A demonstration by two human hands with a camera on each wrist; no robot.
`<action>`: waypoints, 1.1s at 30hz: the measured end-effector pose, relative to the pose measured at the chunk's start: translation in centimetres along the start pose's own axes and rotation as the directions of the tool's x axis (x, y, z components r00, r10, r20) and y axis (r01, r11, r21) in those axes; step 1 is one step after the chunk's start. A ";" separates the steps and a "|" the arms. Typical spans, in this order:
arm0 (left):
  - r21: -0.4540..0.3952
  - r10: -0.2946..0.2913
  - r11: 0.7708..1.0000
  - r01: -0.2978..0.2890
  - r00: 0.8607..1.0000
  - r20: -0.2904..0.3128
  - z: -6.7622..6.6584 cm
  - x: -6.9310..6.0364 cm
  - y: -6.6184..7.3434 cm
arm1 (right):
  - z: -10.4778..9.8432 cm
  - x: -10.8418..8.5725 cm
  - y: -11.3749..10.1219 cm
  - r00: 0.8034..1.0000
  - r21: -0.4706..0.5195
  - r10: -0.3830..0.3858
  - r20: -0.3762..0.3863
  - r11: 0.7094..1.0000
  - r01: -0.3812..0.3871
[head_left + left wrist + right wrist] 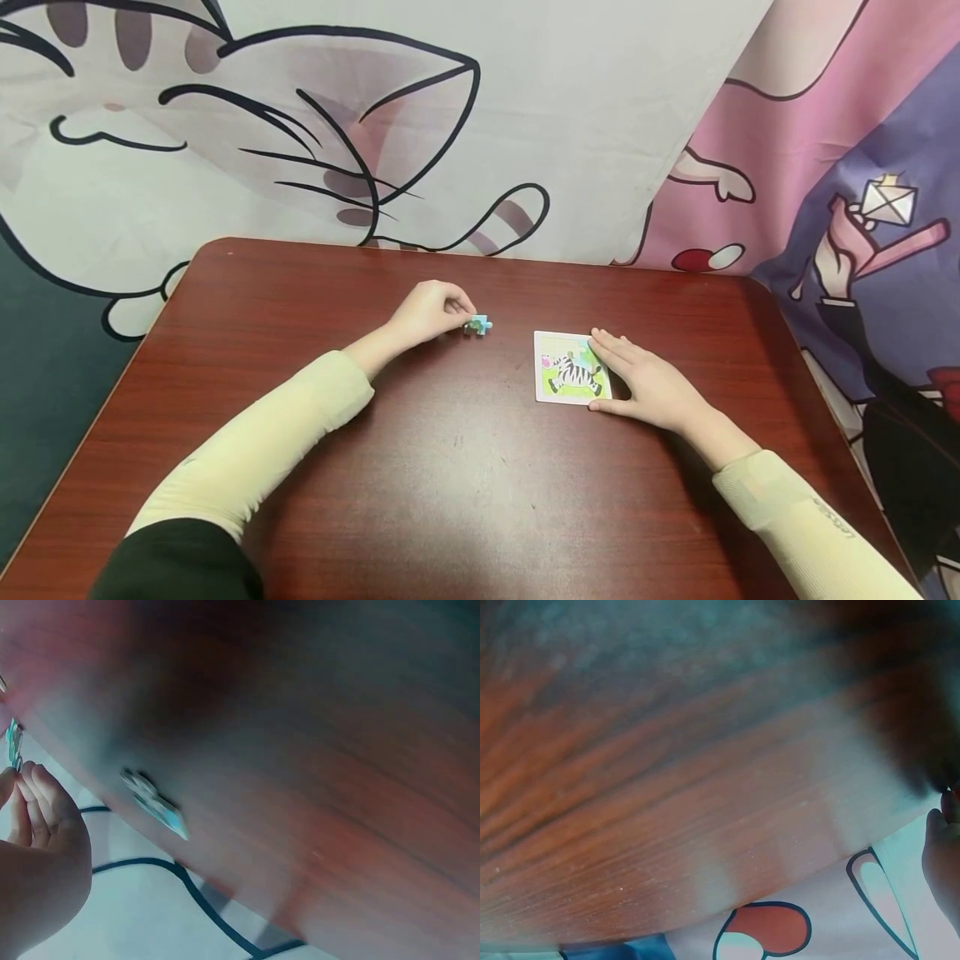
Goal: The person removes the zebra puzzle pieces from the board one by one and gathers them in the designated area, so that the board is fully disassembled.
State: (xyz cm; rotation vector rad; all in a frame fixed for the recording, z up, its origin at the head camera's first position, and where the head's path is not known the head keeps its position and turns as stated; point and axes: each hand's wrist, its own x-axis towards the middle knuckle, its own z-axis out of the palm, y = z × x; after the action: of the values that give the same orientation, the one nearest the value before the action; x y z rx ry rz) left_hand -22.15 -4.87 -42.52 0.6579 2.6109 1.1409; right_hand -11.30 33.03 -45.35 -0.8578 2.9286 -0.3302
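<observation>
My left hand (433, 312) pinches a small blue and green jigsaw piece (478, 325) between thumb and fingertips, over the table left of the puzzle. In the left wrist view that piece shows edge-on beyond the fingertips, and another jigsaw piece (155, 804) lies on the table beside the hand; the head view hides it. A square zebra puzzle (573, 368) in a white frame lies flat. My right hand (651, 385) rests at its right side, fairly straight fingers touching the upper right corner and thumb at the lower right corner. These fingers cover part of the picture.
The dark red-brown wooden table (450, 500) has rounded far corners. A white cloth with a cartoon cat (315, 125) hangs right behind its far edge. Pink and purple printed cloth (847, 183) runs along the right side.
</observation>
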 end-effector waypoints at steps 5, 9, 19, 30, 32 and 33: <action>0.009 -0.016 1.000 0.017 1.000 -0.011 -1.0 -0.5 -1.0 | 0.0 0.0 0.0 1.000 -0.004 -0.004 0.000 1.000 0.004; 0.014 -0.024 1.000 0.024 1.000 -0.008 -1.5 -1.0 -1.6 | 0.0 0.0 0.0 1.000 -0.004 -0.005 -0.001 1.000 0.005; 0.092 -0.022 0.996 0.023 1.000 -0.008 -1.7 -1.8 -2.6 | 0.0 -0.1 0.1 1.000 -0.003 0.006 0.008 1.000 -0.005; 0.164 -0.023 0.986 0.023 1.000 -0.002 -1.9 -1.8 -3.1 | 0.1 0.0 0.0 1.000 -0.003 -0.001 0.002 1.000 0.001; 0.167 -0.022 0.986 0.022 1.000 -0.001 -1.9 -1.7 -3.2 | 0.0 0.0 0.0 1.000 -0.004 0.002 0.003 1.000 -0.002; 0.167 -0.021 0.986 0.021 1.000 0.000 -1.9 -1.7 -3.3 | 0.0 0.0 0.0 1.000 -0.003 0.002 0.003 1.000 -0.002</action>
State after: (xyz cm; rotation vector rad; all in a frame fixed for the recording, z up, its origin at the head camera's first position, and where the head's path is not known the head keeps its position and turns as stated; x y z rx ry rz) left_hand -22.38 -8.86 -43.58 0.6617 2.7261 0.9212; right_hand -11.31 33.02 -45.39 -0.8548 2.9279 -0.3236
